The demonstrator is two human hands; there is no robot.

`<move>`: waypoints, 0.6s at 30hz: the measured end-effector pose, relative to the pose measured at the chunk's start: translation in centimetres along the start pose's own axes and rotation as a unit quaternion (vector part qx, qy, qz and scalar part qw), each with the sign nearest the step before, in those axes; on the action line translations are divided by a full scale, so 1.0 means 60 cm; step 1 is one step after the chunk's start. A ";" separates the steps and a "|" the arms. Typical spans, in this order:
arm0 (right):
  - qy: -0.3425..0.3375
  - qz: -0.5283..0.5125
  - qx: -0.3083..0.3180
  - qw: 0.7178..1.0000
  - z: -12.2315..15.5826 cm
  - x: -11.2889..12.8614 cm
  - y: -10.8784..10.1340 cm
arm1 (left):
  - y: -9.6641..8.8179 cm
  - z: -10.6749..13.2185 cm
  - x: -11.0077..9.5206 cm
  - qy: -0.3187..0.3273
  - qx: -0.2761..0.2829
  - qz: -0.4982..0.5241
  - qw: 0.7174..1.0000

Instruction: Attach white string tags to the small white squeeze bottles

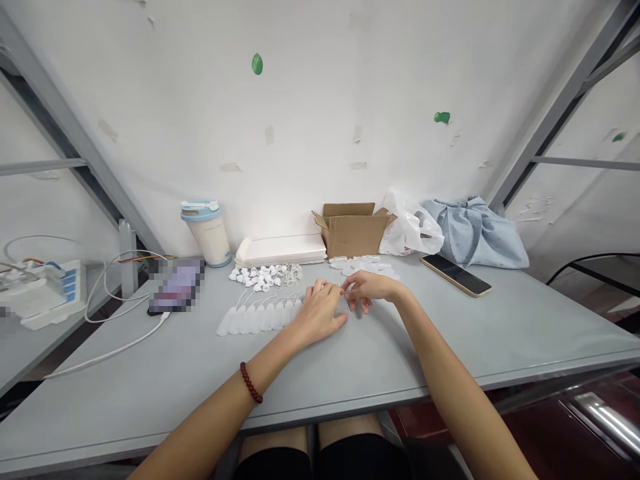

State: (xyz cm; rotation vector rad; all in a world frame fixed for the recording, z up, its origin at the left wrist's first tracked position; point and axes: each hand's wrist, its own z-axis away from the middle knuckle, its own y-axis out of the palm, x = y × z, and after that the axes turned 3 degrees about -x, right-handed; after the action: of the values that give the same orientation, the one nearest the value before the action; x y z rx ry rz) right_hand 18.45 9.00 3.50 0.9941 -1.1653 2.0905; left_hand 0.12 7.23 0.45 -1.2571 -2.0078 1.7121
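My left hand (320, 310) and my right hand (367, 288) meet at the middle of the grey table (525, 327), fingers pinched together on a small clear plastic piece (344, 303) between them. Left of my left hand lies a row of several translucent white drop-shaped pieces (257, 317), side by side. Behind it sits a pile of small white caps and thin rings (265, 275). Just beyond my right hand lie several clear plastic pieces (367, 265). A red bead bracelet is on my left wrist.
Along the wall stand a lidded cup (206, 232), a flat white stack (281, 251), an open cardboard box (351, 229), a white plastic bag (413, 227) and a blue cloth bundle (475, 230). Two phones lie on the table, one (176, 287) on a white cable, one (455, 274) at right.
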 end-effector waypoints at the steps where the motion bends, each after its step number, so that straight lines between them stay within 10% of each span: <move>1: -0.002 -0.005 -0.008 1.000 0.002 0.000 -0.002 | -0.002 -0.001 0.001 -0.005 -0.005 0.007 1.000; 7: -0.017 -0.015 -0.161 0.987 -0.004 -0.014 -0.016 | -0.025 -0.014 0.056 -0.097 -0.105 -0.017 0.990; 12: -0.102 0.144 -0.400 0.899 -0.037 -0.032 -0.008 | -0.057 -0.013 0.143 -0.180 -0.123 -0.078 0.973; 18: -0.064 0.345 -0.364 0.863 -0.049 -0.034 0.005 | -0.067 -0.004 0.171 -0.178 -0.104 -0.072 0.976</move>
State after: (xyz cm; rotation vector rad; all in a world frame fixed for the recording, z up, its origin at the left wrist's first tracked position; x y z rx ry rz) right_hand 18.38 11.20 0.67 0.3600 -2.4056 1.7486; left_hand -7.84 14.87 0.51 -0.8745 -2.4693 1.7971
